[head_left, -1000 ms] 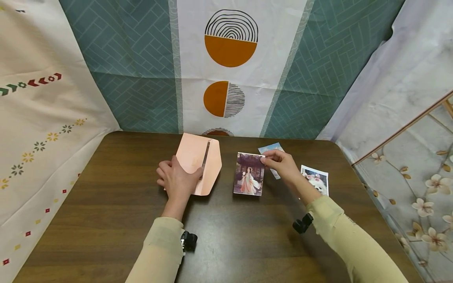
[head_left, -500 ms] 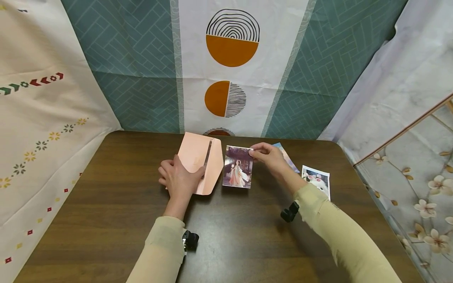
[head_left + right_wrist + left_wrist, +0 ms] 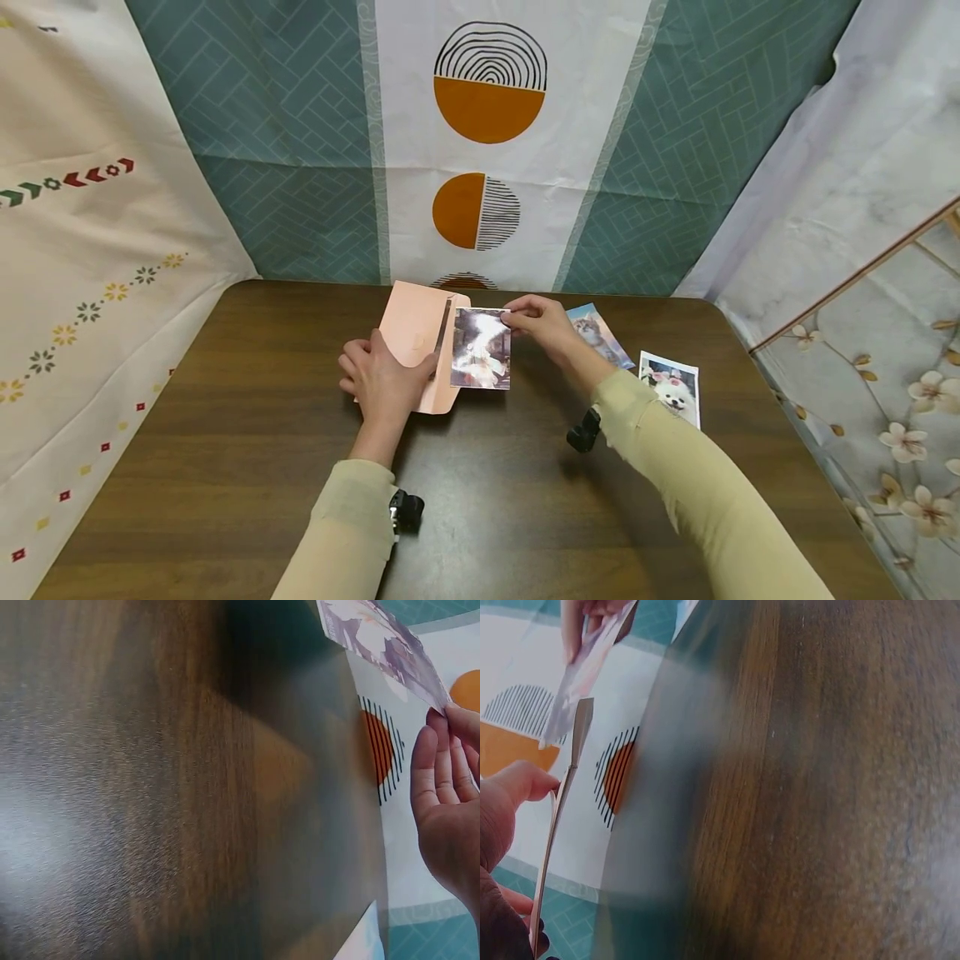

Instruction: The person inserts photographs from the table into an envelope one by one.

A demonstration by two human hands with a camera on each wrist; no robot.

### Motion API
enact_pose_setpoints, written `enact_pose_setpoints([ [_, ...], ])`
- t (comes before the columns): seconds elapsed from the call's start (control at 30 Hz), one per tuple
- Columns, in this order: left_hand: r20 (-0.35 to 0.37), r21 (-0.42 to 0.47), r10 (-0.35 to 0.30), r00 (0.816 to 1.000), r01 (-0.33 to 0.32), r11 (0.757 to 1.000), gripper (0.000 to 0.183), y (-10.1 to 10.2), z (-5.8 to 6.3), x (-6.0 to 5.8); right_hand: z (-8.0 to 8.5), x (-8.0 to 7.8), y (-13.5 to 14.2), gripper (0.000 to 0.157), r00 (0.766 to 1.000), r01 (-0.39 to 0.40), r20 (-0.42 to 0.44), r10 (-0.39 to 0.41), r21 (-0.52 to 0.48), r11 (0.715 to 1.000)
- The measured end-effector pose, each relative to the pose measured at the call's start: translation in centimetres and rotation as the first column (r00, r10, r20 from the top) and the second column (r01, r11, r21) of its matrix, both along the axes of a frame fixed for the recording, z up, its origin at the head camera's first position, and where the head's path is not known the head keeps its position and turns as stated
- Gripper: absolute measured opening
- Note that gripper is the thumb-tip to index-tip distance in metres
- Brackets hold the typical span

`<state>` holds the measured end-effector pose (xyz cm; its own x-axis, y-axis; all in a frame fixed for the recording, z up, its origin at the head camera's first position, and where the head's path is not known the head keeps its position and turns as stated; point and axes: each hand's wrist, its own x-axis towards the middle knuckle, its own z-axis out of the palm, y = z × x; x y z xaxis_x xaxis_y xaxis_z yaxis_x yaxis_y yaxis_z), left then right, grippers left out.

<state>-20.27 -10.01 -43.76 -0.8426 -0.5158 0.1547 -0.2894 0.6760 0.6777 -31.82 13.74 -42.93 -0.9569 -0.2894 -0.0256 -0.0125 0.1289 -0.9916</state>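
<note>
Nearest, your sleeves [image 3: 337, 517] are crossing the surface [image 3: 262, 500], the left one lying much as it was half a second ago, the right one now slanting further to the left. Your left hand [image 3: 382, 379] is grasping the peach envelope [image 3: 412, 321] at its near left part, the thumb pressing at the opening and the fingers curling round behind the left edge. To your right, the dog card [image 3: 675, 385] is lying partly behind your right sleeve, with more of it showing than before.

The photo print [image 3: 480, 350] is sitting further left than in the earlier frame: it was standing just beside the envelope, and now it is overlapping the open flap, just right of the opening. Glare is now whitening its picture. Its long axis is running near to far, and a long side is facing the opening; you cannot tell whether it is touching the flap. The envelope is staying in place, its long axis running near to far with the far end leaning right, its flap pointing right.

Your right hand [image 3: 543, 321] is pinching the print's far right corner, coming in from the right. Beyond your right wrist, the cat card [image 3: 600, 335] is now showing more fully, lying aslant. Behind everything, a patterned cloth [image 3: 412, 125] is hanging.
</note>
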Motion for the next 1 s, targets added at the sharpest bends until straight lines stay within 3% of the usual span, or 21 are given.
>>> enact_pose_setpoints([
  [0.5, -0.038, -0.017, -0.002, 0.999, 0.001, 1.0, 0.09, 0.1, -0.3, 0.0, -0.3, -1.1, -1.5, 0.021, 0.999, -0.033, -0.035, 0.039, 0.153, 0.988],
  [0.83, -0.054, -0.024, 0.005, 0.999, -0.006, 1.0, 0.091, 0.0, -0.3, 0.1, 0.1, -1.5, -1.5, 0.022, 0.998, -0.057, -0.003, 0.057, 0.112, 0.992],
  [1.0, -0.053, -0.019, 0.001, 0.999, -0.002, 1.0, 0.091, 0.1, -0.1, 0.0, 0.1, -1.7, -1.6, 0.022, 0.996, -0.089, 0.009, 0.089, 0.151, 0.985],
])
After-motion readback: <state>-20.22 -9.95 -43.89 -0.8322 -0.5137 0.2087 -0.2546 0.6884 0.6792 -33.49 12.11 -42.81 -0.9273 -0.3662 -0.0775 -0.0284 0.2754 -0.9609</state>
